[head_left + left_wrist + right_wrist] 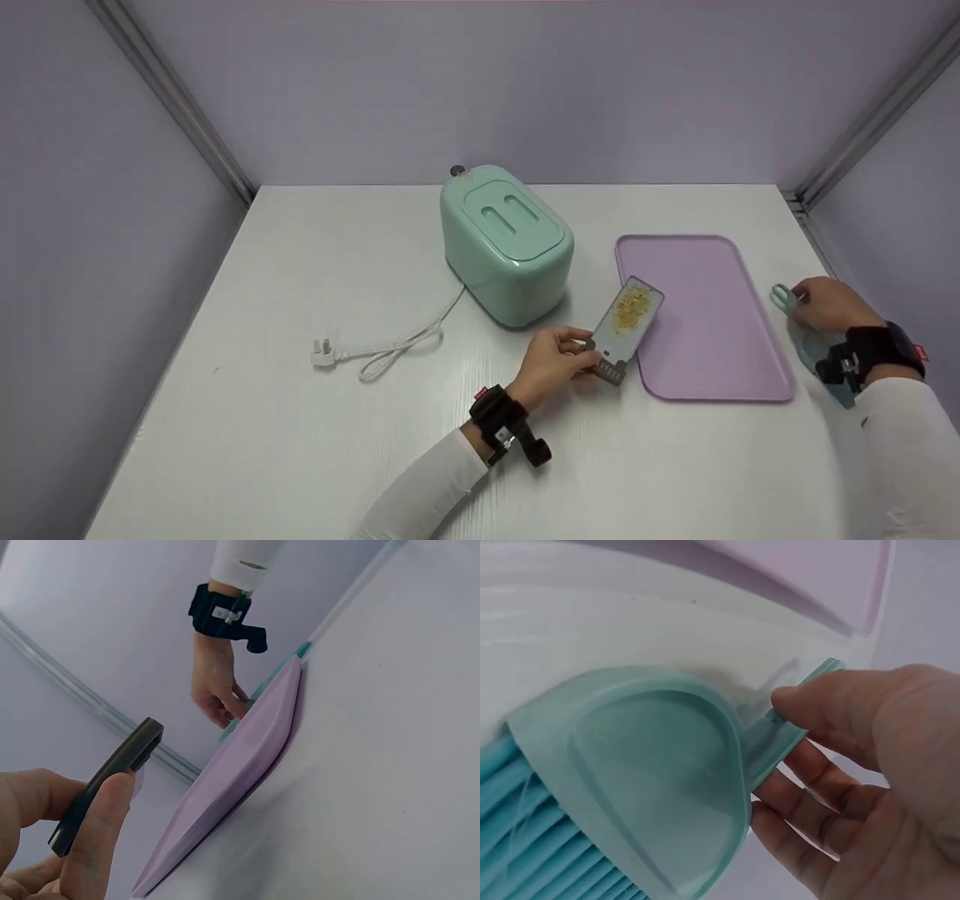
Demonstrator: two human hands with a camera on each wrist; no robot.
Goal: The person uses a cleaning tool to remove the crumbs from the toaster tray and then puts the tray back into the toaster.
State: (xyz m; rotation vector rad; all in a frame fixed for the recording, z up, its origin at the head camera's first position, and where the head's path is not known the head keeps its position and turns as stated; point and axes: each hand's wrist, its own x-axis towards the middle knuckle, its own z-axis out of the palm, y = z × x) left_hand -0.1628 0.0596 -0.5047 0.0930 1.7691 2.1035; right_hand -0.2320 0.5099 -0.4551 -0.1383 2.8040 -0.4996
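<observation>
My left hand [553, 361] pinches the dark end of a toaster crumb tray [616, 334], with the thumb on top. Yellow-brown crumbs [631, 307] lie scattered over its far half. In the head view the tray's far end overlaps the left edge of a lilac serving tray [712, 322]; the left wrist view shows it held above the table. At the far right, my right hand [831, 304] grips the handle of a mint-green hand brush [660, 757]. Its blue-green bristles [547, 840] point away from the fingers. The wrist strap partly hides the brush in the head view.
A mint-green toaster [506, 244] stands behind my left hand, its lid on. From it a white cord [397, 349] runs to a plug [324, 354] on the left of the table. Grey walls enclose the back and sides of the white table [300, 450].
</observation>
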